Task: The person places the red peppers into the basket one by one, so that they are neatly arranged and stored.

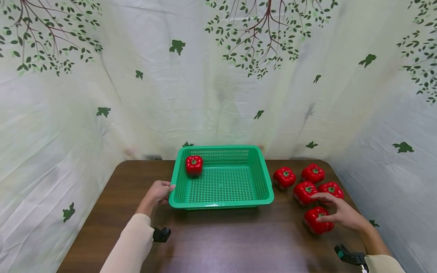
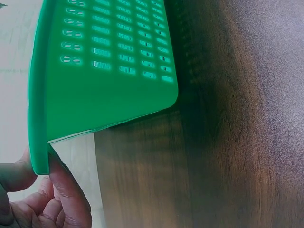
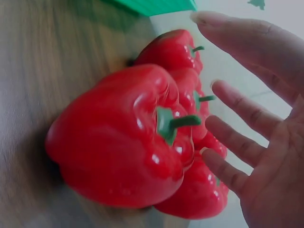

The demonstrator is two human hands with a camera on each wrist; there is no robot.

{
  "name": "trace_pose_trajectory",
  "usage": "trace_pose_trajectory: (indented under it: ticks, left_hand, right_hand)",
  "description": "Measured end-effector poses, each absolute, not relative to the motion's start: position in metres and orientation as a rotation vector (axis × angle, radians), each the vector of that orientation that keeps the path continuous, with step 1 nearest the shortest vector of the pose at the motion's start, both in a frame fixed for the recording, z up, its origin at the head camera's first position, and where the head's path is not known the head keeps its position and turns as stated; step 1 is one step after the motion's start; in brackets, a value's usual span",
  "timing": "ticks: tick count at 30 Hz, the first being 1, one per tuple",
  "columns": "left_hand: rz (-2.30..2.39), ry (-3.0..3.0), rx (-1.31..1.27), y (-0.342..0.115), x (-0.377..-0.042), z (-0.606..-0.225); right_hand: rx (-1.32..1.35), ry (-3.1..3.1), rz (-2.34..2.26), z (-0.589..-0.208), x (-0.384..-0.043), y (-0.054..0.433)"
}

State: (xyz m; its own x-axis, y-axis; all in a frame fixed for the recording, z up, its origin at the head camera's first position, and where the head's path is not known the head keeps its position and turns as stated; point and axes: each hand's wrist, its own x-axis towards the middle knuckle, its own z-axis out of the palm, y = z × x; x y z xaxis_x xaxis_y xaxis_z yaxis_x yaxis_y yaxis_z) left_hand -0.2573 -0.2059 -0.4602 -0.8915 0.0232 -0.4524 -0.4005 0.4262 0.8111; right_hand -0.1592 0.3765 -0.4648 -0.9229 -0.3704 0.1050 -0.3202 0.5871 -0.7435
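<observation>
My left hand (image 1: pixel 159 192) pinches the left rim of a green plastic basket (image 1: pixel 222 204), thumb on one side and fingers on the other in the left wrist view. One red bell pepper (image 1: pixel 194 167) with a green stem sits inside the basket at its back left. My right hand (image 1: pixel 346 216) is spread over the nearest red bell pepper (image 1: pixel 315 224) on the table's right side. In the right wrist view the fingers (image 3: pixel 244 107) are apart and stand off from that pepper's green stem (image 3: pixel 183 121).
Behind the nearest pepper lie several more, among them a left one (image 1: pixel 284 177), a back one (image 1: pixel 313 173) and a middle one (image 1: pixel 305 191). The brown wooden table (image 1: pixel 218 242) backs onto a leaf-printed curtain (image 1: pixel 218 94), which also hangs at both sides.
</observation>
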Motion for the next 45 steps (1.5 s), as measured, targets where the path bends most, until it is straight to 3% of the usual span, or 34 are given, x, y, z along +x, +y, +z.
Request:
trace_pose_trajectory:
  ticks: [21, 45]
  left_hand:
    - [1.459, 2.299, -0.324, -0.201, -0.255, -0.458]
    - [1.483, 2.294, -0.328, -0.203, -0.254, -0.46]
  right_hand:
    - [-0.468, 2.358, -1.45, -0.488, -0.137, 0.392]
    - [-0.257, 2.393, -1.291, -0.488, -0.148, 0.391]
